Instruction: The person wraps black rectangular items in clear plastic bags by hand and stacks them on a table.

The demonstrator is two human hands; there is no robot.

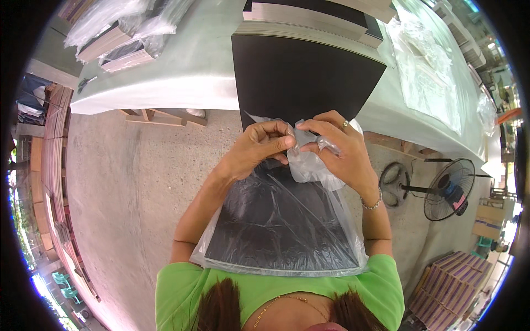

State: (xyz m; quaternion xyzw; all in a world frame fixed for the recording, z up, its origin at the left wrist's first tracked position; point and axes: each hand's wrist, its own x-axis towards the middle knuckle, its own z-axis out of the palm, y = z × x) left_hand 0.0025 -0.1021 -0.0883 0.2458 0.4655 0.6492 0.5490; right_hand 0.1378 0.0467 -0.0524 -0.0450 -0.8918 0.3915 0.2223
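A flat black board [281, 220] sits inside a clear plastic bag [361, 259], its near end close to my chest. The bag's gathered far end lies between my two hands. My left hand [262, 144] pinches that thin plastic between thumb and fingers. Beside it, my right hand [338, 146] has its fingers curled around a crumpled fold of the same plastic. Just beyond my hands, a bare black board [303, 77] rests at the table's front edge, partly hidden behind my fingers.
A pale-covered table [193, 83] spans the front. It carries stacked boards [309, 19], wrapped board bundles [130, 58] at left, scissors [85, 84] and loose clear plastic [425, 71] at right. A fan [450, 190] and striped cartons [452, 289] stand on the right.
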